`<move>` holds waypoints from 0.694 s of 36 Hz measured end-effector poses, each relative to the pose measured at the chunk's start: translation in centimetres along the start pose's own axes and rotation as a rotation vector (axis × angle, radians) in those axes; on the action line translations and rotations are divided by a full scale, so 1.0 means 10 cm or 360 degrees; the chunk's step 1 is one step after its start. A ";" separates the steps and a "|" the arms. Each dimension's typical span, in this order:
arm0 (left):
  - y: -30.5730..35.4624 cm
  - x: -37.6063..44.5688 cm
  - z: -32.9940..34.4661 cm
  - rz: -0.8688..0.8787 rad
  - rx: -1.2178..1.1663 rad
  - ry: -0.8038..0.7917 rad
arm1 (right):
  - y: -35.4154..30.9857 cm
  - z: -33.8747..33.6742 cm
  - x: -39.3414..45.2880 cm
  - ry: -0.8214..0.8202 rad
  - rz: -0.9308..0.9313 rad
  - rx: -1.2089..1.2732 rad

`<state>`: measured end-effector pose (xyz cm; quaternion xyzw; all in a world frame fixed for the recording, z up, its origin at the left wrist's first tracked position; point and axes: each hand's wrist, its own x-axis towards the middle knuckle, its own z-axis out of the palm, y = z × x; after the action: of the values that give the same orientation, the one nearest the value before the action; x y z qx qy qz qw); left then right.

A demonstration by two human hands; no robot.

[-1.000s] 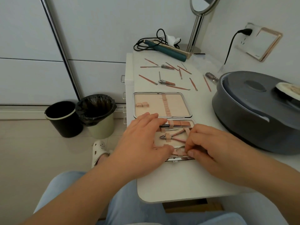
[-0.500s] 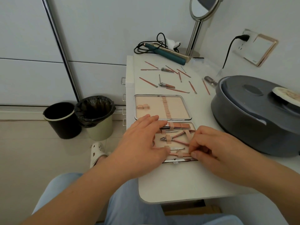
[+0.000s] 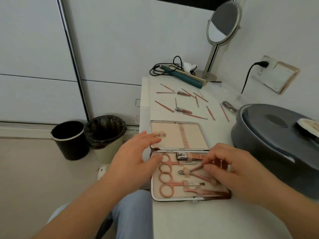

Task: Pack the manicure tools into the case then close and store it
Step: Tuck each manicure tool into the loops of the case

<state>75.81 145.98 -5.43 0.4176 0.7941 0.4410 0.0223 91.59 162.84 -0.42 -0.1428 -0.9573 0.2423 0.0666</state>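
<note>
Presently we see the manicure case (image 3: 179,150) lying open flat near the front of the white table (image 3: 198,219), its two halves hinged across the middle. We note the far half (image 3: 193,135) holds only its fabric loops. We count several rose-coloured tools strapped in the near half (image 3: 155,192): two pairs of scissors (image 3: 170,175) with ring handles to the left, a nail clipper (image 3: 183,156) along the top edge, and a cuticle nipper (image 3: 189,172) in the middle. Our left hand (image 3: 133,163) hovers over the case's left edge, fingers spread and relaxed, holding nothing. Our right hand (image 3: 229,171) rests over the right side of the near half, thumb and forefinger pinching the upper handle of the cuticle nipper. Farther back on the table, well apart from the case, loose tools (image 3: 191,106) lie scattered: thin rose sticks and two more clippers. Beyond them we record a teal hair straightener (image 3: 183,75) with coiled cord and a round standing mirror (image 3: 222,25). To the right sits a large grey lidded pot (image 3: 276,140). On the floor at left stand two bins (image 3: 86,137).
</note>
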 end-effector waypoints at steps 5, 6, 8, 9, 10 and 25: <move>-0.06 0.14 -0.01 -0.0186 -0.0171 0.0050 | -0.04 0.01 0.37 0.0092 0.0041 0.0016; -0.08 0.16 0.00 -0.0184 -0.0175 0.0066 | -0.05 0.01 0.45 0.0115 0.0043 -0.0009; -0.10 0.19 0.01 -0.0155 -0.0189 0.0103 | -0.03 0.01 0.63 0.0193 0.0079 -0.0018; -0.12 0.20 0.03 -0.0137 -0.0190 0.0124 | -0.01 0.01 0.72 0.0234 0.0116 -0.0007; -0.13 0.22 0.04 -0.0123 -0.0190 0.0145 | 0.01 0.01 0.82 0.0267 0.0155 0.0001; -0.26 0.24 0.10 -0.0094 -0.0602 0.0195 | 0.19 0.18 2.00 0.0405 0.0491 -0.0296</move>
<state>72.95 147.60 -7.12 0.3548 0.7089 0.6061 0.0649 72.70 169.76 -1.78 -0.3226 -0.9262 0.1403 0.1356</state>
